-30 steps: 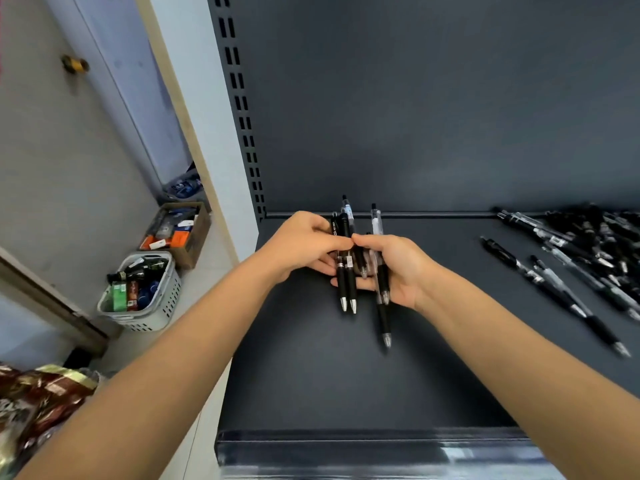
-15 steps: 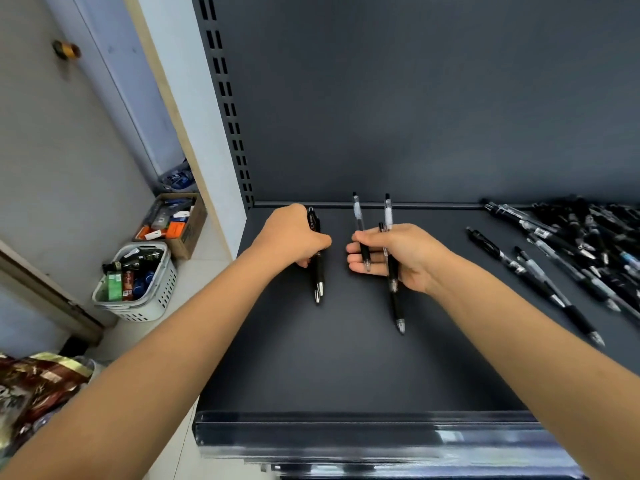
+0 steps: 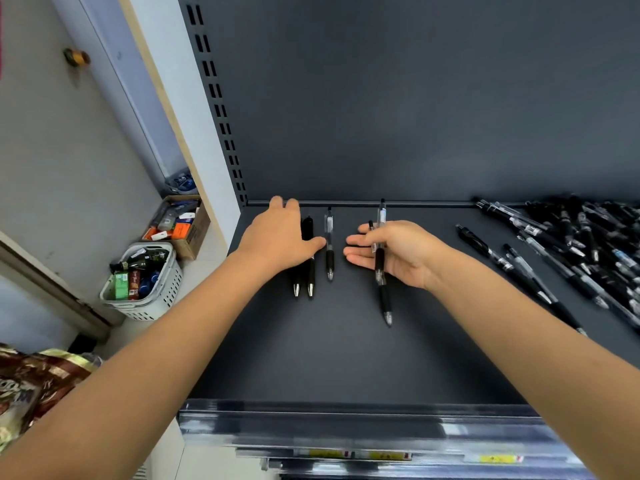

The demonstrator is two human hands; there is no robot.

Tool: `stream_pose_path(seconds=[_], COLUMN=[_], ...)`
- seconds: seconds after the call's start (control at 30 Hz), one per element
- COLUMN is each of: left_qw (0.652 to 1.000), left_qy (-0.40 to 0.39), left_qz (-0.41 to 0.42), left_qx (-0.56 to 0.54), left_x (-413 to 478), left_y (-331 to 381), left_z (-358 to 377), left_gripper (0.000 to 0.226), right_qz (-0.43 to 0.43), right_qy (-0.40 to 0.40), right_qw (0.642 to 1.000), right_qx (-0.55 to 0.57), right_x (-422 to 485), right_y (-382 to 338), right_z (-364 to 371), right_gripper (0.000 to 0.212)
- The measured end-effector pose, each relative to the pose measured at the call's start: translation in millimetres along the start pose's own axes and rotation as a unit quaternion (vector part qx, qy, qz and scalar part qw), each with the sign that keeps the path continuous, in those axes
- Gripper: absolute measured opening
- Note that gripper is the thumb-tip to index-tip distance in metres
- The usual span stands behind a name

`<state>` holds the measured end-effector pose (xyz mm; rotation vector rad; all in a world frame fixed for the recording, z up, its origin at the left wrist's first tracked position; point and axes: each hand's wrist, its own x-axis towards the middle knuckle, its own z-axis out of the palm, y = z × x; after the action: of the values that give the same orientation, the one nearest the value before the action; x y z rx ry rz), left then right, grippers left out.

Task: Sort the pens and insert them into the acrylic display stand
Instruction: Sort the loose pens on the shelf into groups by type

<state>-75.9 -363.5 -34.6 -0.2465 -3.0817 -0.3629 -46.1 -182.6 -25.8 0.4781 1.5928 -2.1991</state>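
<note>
Sorting on the shelf (image 3: 346, 358): left hand (image 3: 277, 242) lies flat, fingers straight, on two black pens (image 3: 310, 275), with a clear pen (image 3: 329, 251) just right of its thumb. Right hand (image 3: 405, 251), the nearer to that row's open side, holds the held pens (image 3: 383, 292) across loosely extended fingers, long axis front-to-back and parallel to the laid row. No stand in view.

L hand (image 3: 277, 240) flat over black pens (image 3: 311, 275) (on shelf (image 3: 346, 358)), R hand (image 3: 405, 252) holds clear pen (image 3: 384, 299).

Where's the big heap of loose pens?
In the head view, the heap of pens lies at the far right of the dark shelf, by its back wall, right of the right hand and its held pens.
</note>
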Motion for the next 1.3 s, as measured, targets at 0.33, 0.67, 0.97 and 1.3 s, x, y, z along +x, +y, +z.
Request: stream_pose_path(seconds=[0.33,0.67,0.97,1.3], left_qw=[0.995,0.991,0.99,0.956], left_qy=[-0.029,-0.111,-0.113,0.144], left_qz=[0.025,0.011,-0.004,0.218], left_qx=[0.094,-0.08,-0.084,0.135], left_x=[-0.5,-3.1,-9.8,-23.5], left_y=[55.7,91.5,100.9,147.6], left_z=[-7.5,8.2,1.2,-4.4], left_gripper=[0.029,0.046,0.038,0.04], right_qz=[-0.086,-0.102,-0.134,-0.3], right_qy=[0.056,0.125,0.087,0.235], right_qw=[0.993,0.959,0.92,0.556], right_qx=[-0.056,-0.235,-0.357,-0.739], right_x=[5.7,-10.2,-15.9,-53.9], right_y=[-1.9,-5.1,-6.3,-13.3], right_z=[-7.0,-42.8,-44.7,-107.0], right_gripper=[0.052,0.054,0.052,0.038])
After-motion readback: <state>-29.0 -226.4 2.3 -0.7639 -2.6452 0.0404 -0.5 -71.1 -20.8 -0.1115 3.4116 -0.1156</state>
